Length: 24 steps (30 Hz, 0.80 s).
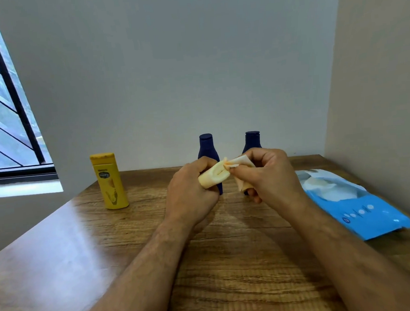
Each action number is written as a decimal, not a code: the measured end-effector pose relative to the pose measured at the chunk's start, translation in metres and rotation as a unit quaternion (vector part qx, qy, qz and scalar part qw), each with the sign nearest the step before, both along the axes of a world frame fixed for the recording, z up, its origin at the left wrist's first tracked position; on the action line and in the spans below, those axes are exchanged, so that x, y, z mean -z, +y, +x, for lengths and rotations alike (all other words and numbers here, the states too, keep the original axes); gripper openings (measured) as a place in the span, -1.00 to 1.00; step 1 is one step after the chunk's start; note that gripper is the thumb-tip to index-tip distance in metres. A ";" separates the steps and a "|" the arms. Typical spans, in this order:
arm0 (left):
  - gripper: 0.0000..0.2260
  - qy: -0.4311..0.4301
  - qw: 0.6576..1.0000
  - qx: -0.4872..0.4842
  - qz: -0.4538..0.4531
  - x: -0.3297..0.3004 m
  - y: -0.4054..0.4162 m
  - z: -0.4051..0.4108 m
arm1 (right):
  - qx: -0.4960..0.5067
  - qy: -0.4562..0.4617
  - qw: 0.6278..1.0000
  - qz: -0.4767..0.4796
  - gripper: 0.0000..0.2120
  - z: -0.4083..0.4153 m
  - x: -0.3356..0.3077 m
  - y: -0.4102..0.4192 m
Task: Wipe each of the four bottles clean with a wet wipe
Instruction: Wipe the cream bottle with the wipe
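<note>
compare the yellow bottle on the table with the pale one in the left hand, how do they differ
The yellow bottle stands upright on the table, untouched; the pale bottle is held tilted in the air by the left hand. The yellow bottle is deep yellow, the pale bottle cream. The right hand presses a wet wipe to the pale bottle only.

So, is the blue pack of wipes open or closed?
Open: the pack has its flap lifted, and a white wipe shows in the opening.

A plain room at home: wood-grain surface (pixel 84 248) in a bare-walled corner, barred window (pixel 3 101), lotion bottles (pixel 108 181), wipes pack (pixel 355 208)
</note>
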<state>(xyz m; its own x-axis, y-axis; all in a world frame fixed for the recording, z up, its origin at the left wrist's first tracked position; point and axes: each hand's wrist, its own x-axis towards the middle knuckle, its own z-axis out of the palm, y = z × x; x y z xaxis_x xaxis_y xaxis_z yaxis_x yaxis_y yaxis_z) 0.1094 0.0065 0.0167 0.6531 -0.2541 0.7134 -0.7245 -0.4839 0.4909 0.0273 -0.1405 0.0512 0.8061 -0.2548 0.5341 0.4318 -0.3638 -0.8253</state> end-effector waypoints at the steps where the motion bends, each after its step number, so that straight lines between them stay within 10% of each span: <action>1: -0.70 0.002 1.000 0.002 -0.002 0.000 0.000 -0.001 | -0.022 0.006 1.000 -0.012 -0.86 -0.001 0.000 0.000; 24: -0.71 -0.020 1.000 0.008 -0.013 0.001 0.001 0.001 | -0.026 0.005 1.000 0.015 -0.86 -0.001 0.000 -0.002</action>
